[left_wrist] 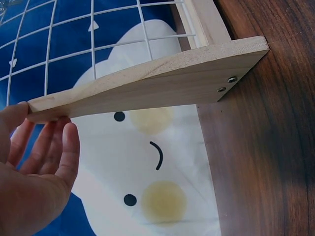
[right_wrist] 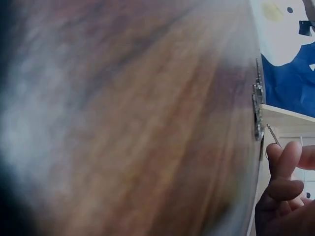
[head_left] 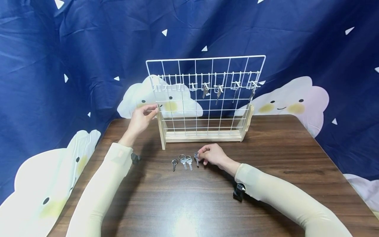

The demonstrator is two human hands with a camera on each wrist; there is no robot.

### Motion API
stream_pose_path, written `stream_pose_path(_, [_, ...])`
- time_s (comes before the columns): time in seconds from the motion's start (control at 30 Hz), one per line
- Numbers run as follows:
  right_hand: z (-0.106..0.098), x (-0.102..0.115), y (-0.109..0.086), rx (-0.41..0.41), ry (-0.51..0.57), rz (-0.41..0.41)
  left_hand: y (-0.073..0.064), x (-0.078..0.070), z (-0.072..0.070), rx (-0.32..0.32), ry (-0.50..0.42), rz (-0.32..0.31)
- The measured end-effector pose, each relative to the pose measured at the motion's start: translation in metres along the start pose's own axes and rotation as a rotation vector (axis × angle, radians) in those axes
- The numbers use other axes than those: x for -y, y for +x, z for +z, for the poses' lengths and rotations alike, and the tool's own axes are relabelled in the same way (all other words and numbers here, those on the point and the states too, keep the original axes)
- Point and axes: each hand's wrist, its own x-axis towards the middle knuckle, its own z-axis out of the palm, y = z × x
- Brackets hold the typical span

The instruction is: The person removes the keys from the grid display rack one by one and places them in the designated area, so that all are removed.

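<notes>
My left hand (head_left: pixel 141 119) pinches the wooden side post (left_wrist: pixel 147 83) of a white wire grid rack at its upper end, thumb on one face and fingers on the other. Near the rack's foot, my right hand (head_left: pixel 215 154) pinches a small metal key (head_left: pixel 196 159) between thumb and fingertips, low over the table. In the right wrist view, the held key (right_wrist: pixel 273 133) sticks out past the fingertips. Left of it on the table lie a dark-looking key (head_left: pixel 174 165) on a ring and two silver keys (head_left: pixel 189 162) side by side, with rings.
A row of white hooks (head_left: pixel 193 86) runs across the grid; several keys (head_left: pixel 218 93) hang from those on the right. The rack's wooden base (head_left: pixel 204 136) stands at the back of the brown table (head_left: pixel 165 200). Behind is a blue cloth (head_left: pixel 103 49) with clouds.
</notes>
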Motion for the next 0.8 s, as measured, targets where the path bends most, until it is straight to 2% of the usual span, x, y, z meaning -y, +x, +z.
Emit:
stream_pose_path(0.2, [0.002,-0.003,0.000,0.021,-0.022,0.032,-0.001,0.000,0.000,-0.006,-0.002,-0.005])
stream_pose_path(0.47, [0.001,-0.010,0.005,0.030,-0.045,0.002,0.000,0.001,0.000,-0.016,-0.012,0.004])
stream_pose_path(0.8, [0.000,-0.009,0.003,0.025,-0.120,-0.016,0.001,0.001,0.001,-0.021,-0.006,0.004])
